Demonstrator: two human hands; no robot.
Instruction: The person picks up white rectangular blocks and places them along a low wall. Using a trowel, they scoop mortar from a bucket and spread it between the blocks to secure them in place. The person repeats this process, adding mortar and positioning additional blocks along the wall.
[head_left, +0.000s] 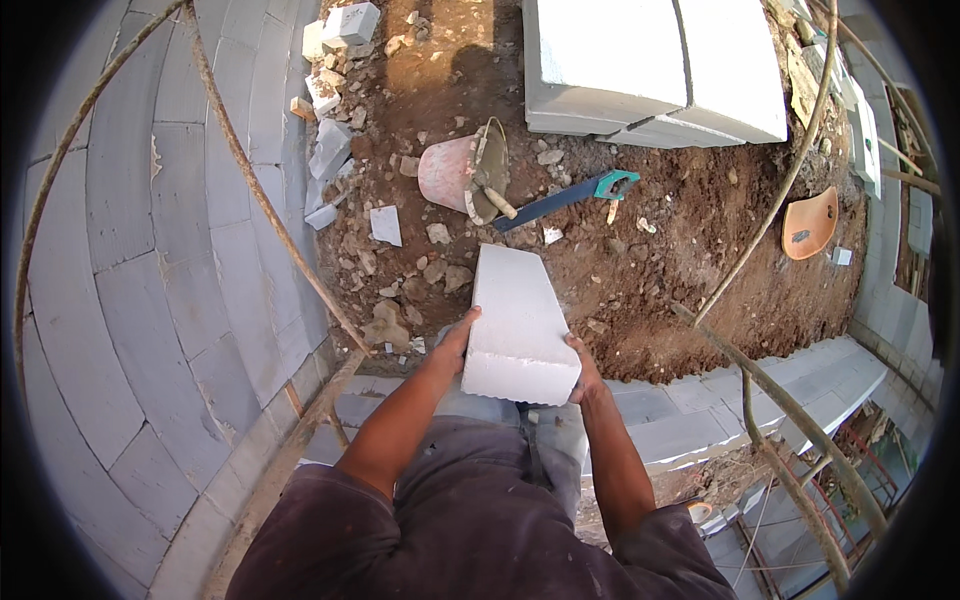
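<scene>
Between my two hands I hold a white lightweight concrete block [520, 320] in front of my waist. My left hand [458, 338] presses against its left side, and my right hand [586, 370] grips the near right corner. Its near end shows a rough, jagged lower edge. Beyond the block, a pinkish bucket [447, 172] lies tipped on the dirt, grey mortar around its mouth and a wooden-handled tool [500, 204] at the rim. Right of the bucket rests a handsaw [560, 203] with a teal handle.
A stack of large white blocks [640, 110] stands at the far right of the bucket. A grey block wall [180, 250] rises on my left, with rubble [388, 325] along its foot. Wooden poles [270, 215] slant across both sides. An orange curved piece [810, 223] lies right.
</scene>
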